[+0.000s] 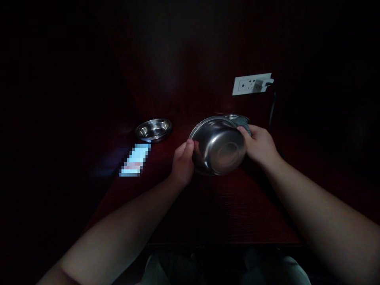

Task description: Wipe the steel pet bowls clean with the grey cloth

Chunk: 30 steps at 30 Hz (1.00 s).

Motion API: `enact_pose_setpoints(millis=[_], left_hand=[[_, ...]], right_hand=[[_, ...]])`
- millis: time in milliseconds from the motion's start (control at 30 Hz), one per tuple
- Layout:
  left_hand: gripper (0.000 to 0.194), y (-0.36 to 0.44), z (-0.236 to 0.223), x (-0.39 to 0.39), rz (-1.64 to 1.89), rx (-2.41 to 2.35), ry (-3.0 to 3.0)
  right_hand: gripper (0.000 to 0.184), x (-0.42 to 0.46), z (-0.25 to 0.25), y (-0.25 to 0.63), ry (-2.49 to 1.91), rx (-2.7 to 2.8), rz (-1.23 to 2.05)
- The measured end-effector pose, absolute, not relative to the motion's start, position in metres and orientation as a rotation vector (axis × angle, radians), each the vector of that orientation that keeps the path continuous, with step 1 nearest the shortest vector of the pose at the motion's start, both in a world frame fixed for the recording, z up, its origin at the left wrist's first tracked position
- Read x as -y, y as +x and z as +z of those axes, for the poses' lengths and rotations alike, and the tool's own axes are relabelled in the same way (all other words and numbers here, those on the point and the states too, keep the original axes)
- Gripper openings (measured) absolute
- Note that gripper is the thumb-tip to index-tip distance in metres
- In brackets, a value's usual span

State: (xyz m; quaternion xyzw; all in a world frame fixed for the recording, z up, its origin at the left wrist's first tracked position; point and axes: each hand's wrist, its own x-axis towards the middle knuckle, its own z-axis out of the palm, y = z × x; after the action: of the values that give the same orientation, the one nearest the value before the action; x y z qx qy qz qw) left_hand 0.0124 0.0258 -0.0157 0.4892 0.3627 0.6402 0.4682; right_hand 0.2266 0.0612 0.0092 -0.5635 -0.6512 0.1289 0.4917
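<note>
Through the head camera I see both hands raised over a dark red table [190, 213], with a steel bowl [219, 148] held between them. The bowl is tipped on its side, its rounded outside and circular base turned toward me and its rim facing away, so I cannot see into it. My left hand [183, 160] grips the bowl's left edge, thumb laid against the outer wall near the rim and the other fingers curled out of my sight. My right hand [259, 144] has the opposite side, pinching a grey-green cloth [243, 124] against the upper right of the bowl, with part of the cloth showing above the thumb. Just behind the held bowl, close to the right hand, I make out the rim of another metal dish [234, 116], mostly hidden. Beyond the left hand and further left, a shallow steel dish [153, 130] sits upright on the table, open side up. A bright, pixelated rectangle [135, 159] lies nearer to me than that dish, to the left of the left hand; I cannot tell what it shows. Above and beyond the right hand, a white socket panel [245, 85] is set in the dark wall [184, 67], with a plug [264, 83] in its right end and a dark cable [272, 109] hanging beside it.
</note>
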Motion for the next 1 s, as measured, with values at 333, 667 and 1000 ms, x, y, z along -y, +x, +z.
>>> enact_pose_setpoints(millis=[333, 667, 1000], left_hand=[[0.046, 0.016, -0.007, 0.001, 1.560, -0.960, 1.607], [0.040, 0.020, -0.004, 0.007, 1.462, -0.997, 1.849], [0.039, 0.022, -0.003, 0.008, 1.446, -0.959, 1.823]], right_hand=[[0.035, -0.071, -0.002, 0.232, -1.306, 1.524, 0.355], [0.035, -0.049, 0.016, 0.216, -1.248, 1.667, 0.313], [0.037, -0.043, 0.017, 0.216, -1.129, 1.687, 0.392]])
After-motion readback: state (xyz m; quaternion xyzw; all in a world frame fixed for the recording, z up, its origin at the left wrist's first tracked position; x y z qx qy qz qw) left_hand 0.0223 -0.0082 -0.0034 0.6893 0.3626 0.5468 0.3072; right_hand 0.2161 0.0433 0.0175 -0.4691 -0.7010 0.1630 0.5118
